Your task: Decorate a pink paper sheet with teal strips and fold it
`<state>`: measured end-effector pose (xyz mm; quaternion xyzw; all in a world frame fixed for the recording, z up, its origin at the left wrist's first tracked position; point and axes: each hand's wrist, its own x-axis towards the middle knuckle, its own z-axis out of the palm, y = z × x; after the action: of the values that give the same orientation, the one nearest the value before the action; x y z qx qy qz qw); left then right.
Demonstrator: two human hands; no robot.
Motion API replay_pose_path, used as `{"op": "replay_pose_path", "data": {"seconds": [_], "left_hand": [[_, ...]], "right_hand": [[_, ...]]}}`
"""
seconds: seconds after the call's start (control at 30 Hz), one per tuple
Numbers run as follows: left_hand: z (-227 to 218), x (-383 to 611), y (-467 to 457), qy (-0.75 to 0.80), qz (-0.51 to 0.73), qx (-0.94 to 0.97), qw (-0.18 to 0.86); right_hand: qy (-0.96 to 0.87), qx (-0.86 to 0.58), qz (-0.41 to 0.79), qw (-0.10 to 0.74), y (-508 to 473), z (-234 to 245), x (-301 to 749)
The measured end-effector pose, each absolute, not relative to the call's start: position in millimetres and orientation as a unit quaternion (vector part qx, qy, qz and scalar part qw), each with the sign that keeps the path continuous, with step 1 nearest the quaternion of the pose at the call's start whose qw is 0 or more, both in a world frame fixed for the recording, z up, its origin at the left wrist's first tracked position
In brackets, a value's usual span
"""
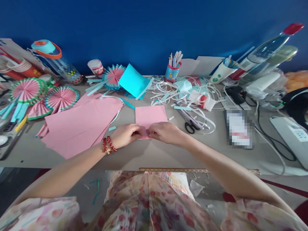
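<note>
A small sheet of pink paper (151, 115) lies on the table right in front of me. My left hand (128, 133) has its fingers closed at the sheet's near left edge. Beside it, my right hand (163, 131) pinches the middle of the same near edge, its fingers curled in. Where the fingertips meet the paper, a narrow strip along that edge looks folded, though the hands partly cover it. To the left is a stack of larger pink sheets (79, 125). Black-handled scissors (191, 125) rest to the right of my right hand.
Finished pleated paper rosettes (62, 98) sit at the left. Behind are a bright blue sheet (133, 80), a pen cup (172, 71) and tangled white paper strips (163, 89). A glue gun (237, 95), a blurred-out phone (239, 129), cables and a power strip (291, 138) occupy the right.
</note>
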<state>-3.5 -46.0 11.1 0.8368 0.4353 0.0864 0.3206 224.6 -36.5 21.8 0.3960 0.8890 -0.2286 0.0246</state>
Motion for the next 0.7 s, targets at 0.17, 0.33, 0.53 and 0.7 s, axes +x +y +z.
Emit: {"op": "replay_pose_path", "data": {"seconds": [0.17, 0.33, 0.53, 0.7], "left_hand": [[9.4, -3.3, -45.8, 0.435, 0.077, 0.838, 0.320], [9.9, -3.8, -44.5, 0.431, 0.066, 0.843, 0.314], [10.5, -3.5, -44.9, 0.422, 0.072, 0.850, 0.307], [8.6, -4.1, -43.1, 0.422, 0.064, 0.854, 0.298]], "right_hand": [[0.888, 0.396, -0.230, 0.041, -35.0, 24.0, 224.7], [0.886, 0.392, -0.239, 0.058, -33.2, 28.3, 223.0], [0.879, 0.398, -0.252, 0.070, -32.2, 33.1, 220.5], [0.880, 0.397, -0.249, 0.074, -32.9, 33.5, 220.3]]}}
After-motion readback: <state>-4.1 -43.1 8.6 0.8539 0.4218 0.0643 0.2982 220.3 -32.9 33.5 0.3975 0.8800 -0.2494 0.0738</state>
